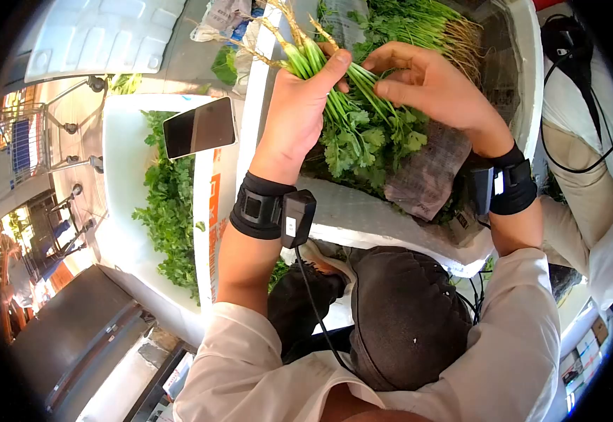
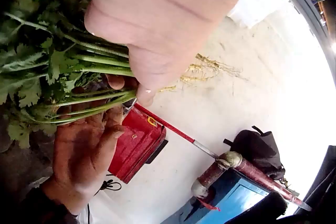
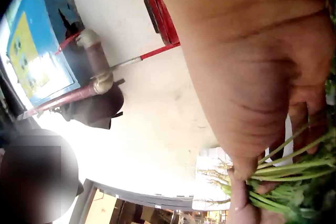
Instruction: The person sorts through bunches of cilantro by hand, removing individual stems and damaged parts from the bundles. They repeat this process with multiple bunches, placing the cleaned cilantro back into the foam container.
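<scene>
Green and leafy, the herb bunch (image 1: 354, 125) is above the white box (image 1: 377, 228), where we see the left hand (image 1: 296, 105) grip it near the roots (image 1: 297, 34), apparently keeping the stems (image 1: 335, 107) together, while the right hand (image 1: 440, 91), fingers loosely parted, is beside them.

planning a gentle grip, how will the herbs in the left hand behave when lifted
The herbs will probably flop at the leafy end, given their thin stems. They look light, being just a handful. The frilly leaves may bruise or tear easily.
</scene>
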### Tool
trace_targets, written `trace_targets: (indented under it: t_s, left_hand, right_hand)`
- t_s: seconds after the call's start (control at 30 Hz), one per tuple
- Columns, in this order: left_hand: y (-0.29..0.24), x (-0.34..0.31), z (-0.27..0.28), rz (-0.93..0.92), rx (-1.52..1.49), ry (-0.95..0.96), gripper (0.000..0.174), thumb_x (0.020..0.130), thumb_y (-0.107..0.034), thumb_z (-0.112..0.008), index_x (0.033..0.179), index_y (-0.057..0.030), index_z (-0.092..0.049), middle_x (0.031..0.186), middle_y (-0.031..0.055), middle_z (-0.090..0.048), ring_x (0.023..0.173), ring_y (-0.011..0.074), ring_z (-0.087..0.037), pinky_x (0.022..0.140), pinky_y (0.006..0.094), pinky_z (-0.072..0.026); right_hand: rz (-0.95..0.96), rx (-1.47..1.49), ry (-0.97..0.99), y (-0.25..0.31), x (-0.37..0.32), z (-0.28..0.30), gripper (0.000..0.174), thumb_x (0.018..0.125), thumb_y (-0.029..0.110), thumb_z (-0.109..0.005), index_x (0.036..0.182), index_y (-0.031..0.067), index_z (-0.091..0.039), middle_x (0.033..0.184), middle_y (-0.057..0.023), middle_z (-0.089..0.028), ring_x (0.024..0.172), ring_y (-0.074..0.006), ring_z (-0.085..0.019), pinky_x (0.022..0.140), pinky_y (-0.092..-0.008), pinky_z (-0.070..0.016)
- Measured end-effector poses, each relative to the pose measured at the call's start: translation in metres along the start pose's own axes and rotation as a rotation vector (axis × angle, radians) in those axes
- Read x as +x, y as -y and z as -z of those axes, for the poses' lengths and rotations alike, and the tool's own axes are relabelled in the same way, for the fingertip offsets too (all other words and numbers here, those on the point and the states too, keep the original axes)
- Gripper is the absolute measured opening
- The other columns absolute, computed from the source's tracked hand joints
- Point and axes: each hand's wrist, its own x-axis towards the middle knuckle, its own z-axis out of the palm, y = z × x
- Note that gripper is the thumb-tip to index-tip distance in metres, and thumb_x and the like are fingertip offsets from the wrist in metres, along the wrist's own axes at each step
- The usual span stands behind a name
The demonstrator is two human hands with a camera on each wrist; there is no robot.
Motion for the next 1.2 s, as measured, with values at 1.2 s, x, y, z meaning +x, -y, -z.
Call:
trace_targets:
  t_s: [1.2]
  left_hand:
    - [0.003,-0.004,-0.002,0.074,0.207,0.145,0.017,0.097,-0.017,-0.07,0.109,-0.0053,-0.068,0.097,-0.0006,-0.067,0.079,0.0105,-0.059,0.07,0.0254,-0.0478]
  right_hand:
    - [-0.044,-0.117,0.055,0.001,0.0,0.015,0.019,0.096,0.0,-0.063,0.113,0.0026,-0.059,0.122,-0.0045,-0.057,0.076,-0.0072,-0.063,0.054,-0.0219,-0.0478]
